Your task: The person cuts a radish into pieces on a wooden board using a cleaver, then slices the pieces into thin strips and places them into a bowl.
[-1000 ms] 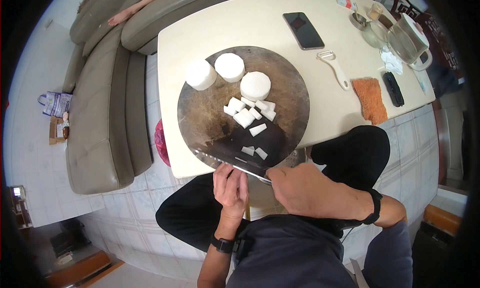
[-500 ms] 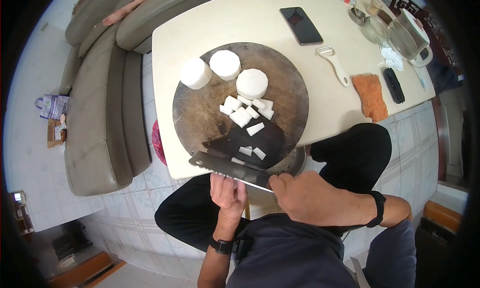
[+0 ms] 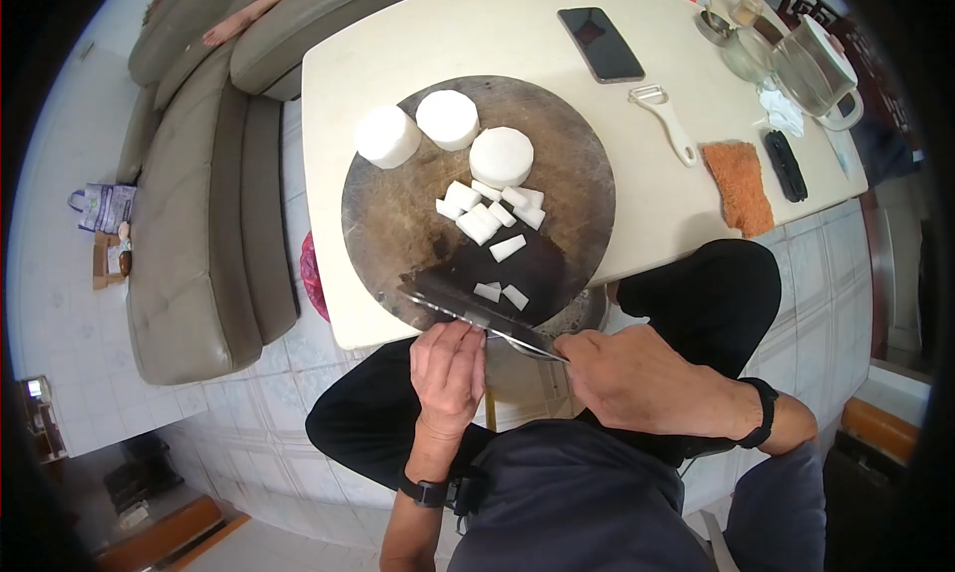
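My right hand [image 3: 627, 378] is wrapped round the handle of a wide-bladed kitchen knife [image 3: 468, 305]. The blade points left across the near edge of a round, dark-stained cutting board [image 3: 403, 219]. Close against the blade, my left hand [image 3: 448, 368] has its fingers bent together; whatever they press on is hidden behind them and the knife. Several small cut white pieces [image 3: 478, 224], which look like radish, lie mid-board, with a couple of loose pieces [image 3: 514, 296] near the blade. Three thick white rounds [image 3: 501, 157] stand farther back on the board.
A phone [image 3: 601, 45], a white peeler [image 3: 665, 124], an orange cloth [image 3: 737, 188] and a black folded item [image 3: 785, 168] lie on the cream table [image 3: 343, 85]. A clear pitcher [image 3: 811, 70] stands at the far right. Another person's foot [image 3: 227, 32] rests on the grey sofa [image 3: 194, 224].
The knife has moved forward over the board's near edge, its blade turned more edge-on. My left hand has moved forward with it, and its fingers now show more fully.
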### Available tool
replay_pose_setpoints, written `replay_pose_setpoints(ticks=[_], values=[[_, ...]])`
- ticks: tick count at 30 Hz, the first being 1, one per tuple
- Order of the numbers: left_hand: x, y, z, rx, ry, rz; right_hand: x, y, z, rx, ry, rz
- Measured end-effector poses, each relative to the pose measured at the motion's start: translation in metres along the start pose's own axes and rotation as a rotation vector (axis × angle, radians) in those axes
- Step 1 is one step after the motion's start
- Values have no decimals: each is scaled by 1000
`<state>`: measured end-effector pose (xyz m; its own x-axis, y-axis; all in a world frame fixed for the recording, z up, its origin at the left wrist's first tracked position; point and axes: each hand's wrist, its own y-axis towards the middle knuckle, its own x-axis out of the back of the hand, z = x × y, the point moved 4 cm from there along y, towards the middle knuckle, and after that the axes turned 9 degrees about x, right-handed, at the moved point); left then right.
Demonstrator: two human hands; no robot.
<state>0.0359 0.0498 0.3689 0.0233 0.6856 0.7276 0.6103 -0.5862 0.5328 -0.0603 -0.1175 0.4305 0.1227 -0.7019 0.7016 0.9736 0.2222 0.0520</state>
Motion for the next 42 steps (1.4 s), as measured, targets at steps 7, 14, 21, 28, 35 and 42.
replay_pose_setpoints(ticks=[7, 14, 21, 28, 35, 42], values=[[-2, -2, 2, 29, -31, 46, 3, -1, -2, 48, -100, 105], [0, 10, 2, 66, -83, 52, 2, -6, -2, -24, 24, 81], [0, 8, 6, 99, -99, 115, 3, -11, 3, -51, 29, 92], [1, 8, 5, 78, -99, 94, 3, -9, 7, -46, 36, 140], [-1, 4, 7, 117, -112, 61, -8, 16, 0, 62, 0, 94], [-2, 4, 6, 108, -133, 11, -10, 16, 4, 50, -32, 20]])
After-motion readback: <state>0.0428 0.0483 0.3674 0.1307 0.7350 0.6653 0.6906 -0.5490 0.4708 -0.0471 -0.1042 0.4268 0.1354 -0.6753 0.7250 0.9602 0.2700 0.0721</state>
